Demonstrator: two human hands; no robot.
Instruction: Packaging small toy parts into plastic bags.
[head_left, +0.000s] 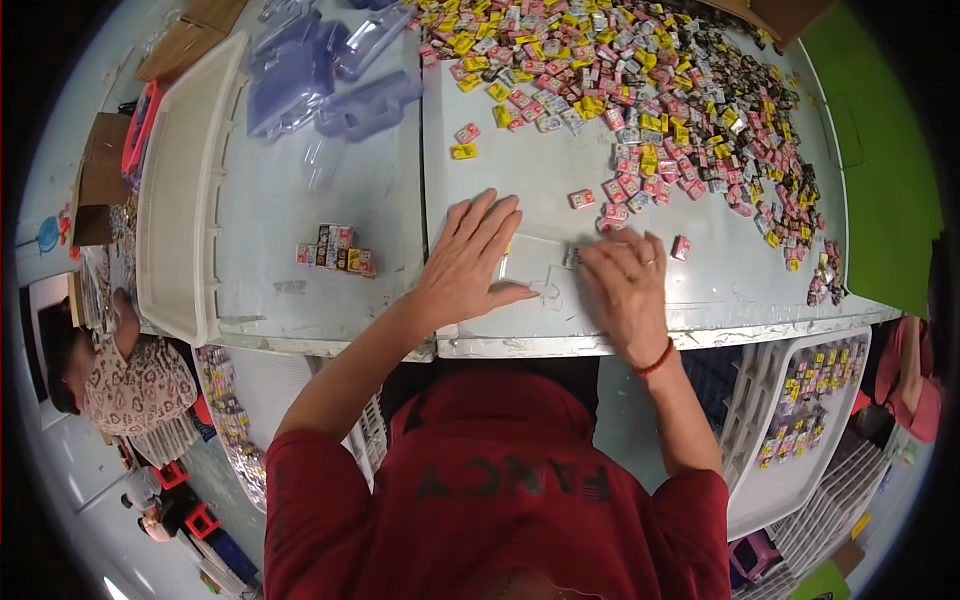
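Observation:
My left hand lies flat on the grey table, fingers spread, its fingertips resting on the left edge of a clear plastic tray. My right hand presses down at the tray's right side, fingers bent over small wrapped pieces; whether it grips one I cannot tell. A big heap of small wrapped candies in yellow, pink and dark colours spreads across the far right of the table. A short row of the same candies sits to the left of my left hand.
A long white bin stands along the table's left edge. Clear plastic blister trays pile up at the far left. A white crate with packed candies stands below right. Another person sits at lower left; a sleeve shows at right.

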